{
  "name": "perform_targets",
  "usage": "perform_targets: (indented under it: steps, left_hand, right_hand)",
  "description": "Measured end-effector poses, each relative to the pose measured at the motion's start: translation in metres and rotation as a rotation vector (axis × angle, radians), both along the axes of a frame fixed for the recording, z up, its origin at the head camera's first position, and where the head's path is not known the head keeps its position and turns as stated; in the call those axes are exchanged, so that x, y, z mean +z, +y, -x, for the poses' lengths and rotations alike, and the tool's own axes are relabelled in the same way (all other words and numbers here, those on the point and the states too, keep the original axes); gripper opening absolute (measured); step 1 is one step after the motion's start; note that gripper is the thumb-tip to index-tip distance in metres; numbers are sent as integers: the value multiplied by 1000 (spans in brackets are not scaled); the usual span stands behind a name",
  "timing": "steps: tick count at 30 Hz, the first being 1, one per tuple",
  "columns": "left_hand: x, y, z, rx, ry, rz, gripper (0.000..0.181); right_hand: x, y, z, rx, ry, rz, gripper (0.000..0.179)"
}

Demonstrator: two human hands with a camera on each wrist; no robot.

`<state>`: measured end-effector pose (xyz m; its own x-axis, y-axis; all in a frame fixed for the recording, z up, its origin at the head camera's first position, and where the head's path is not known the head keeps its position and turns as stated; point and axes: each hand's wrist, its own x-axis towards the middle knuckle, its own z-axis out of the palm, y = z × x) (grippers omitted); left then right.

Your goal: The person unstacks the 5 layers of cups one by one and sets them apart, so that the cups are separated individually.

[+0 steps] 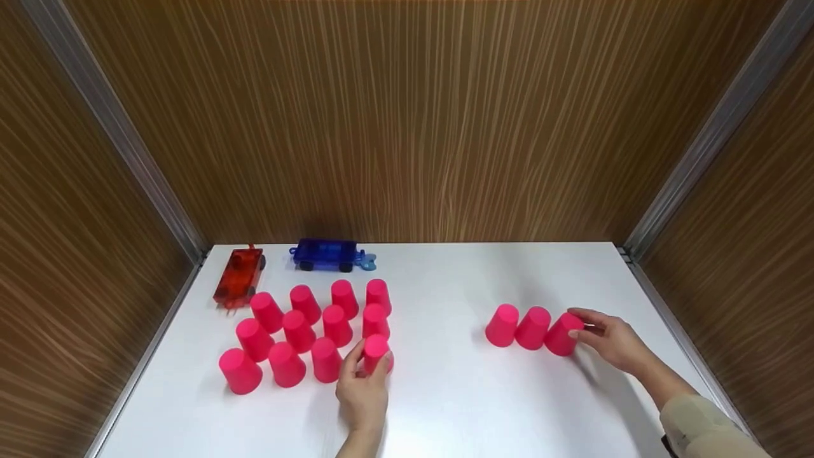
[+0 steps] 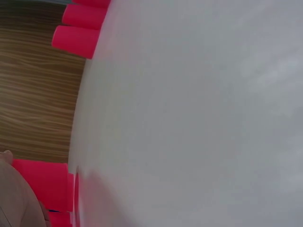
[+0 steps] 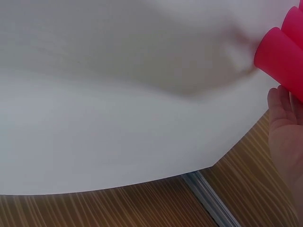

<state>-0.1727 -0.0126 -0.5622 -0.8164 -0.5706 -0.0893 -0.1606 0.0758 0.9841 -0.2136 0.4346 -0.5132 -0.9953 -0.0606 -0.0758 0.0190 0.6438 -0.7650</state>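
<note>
My left hand (image 1: 365,391) pinches an upside-down pink cup (image 1: 376,348) between thumb and fingers, at the front right corner of a block of upturned pink cups (image 1: 299,331). In the left wrist view that cup (image 2: 45,184) has its rim at the white surface; whether it touches cannot be told. Over on the right, my right hand (image 1: 613,343) grips the rightmost cup (image 1: 562,337) of three upturned pink cups in a short slanting row. Its neighbours are the middle cup (image 1: 533,328) and the left cup (image 1: 502,326). The right wrist view shows the gripped cup (image 3: 281,61) partly cut off.
Behind the block, a translucent blue toy wagon (image 1: 325,254) and a translucent red toy wagon (image 1: 240,277) stand on the white table (image 1: 445,394). Wood-grain panels (image 1: 413,127) with metal corner strips enclose the back and sides.
</note>
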Motion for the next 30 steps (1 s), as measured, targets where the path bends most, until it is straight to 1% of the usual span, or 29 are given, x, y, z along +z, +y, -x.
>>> perform_targets:
  steps: [7, 10, 16, 20, 25, 30]
  left_hand:
    - [-3, -3, 1, 15, 25, -48, 59]
    - [-2, -3, 0, 25, 16, -51, 60]
    - [-2, -4, 1, 21, 6, -56, 60]
    - [-2, -5, 1, 18, 22, -65, 59]
    - [-6, -7, 1, 20, 42, -69, 59]
    - [-8, -8, 2, 26, 77, -74, 59]
  right_hand:
    - [0, 0, -1, 7, -6, 4, 66]
    - [1, 1, 0, 10, -5, -5, 66]
    - [1, 1, 0, 9, -6, -14, 66]
    - [2, 1, 0, 10, 0, -7, 66]
    - [1, 0, -1, 13, 16, 6, 64]
    - [0, 1, 0, 19, 38, 10, 62]
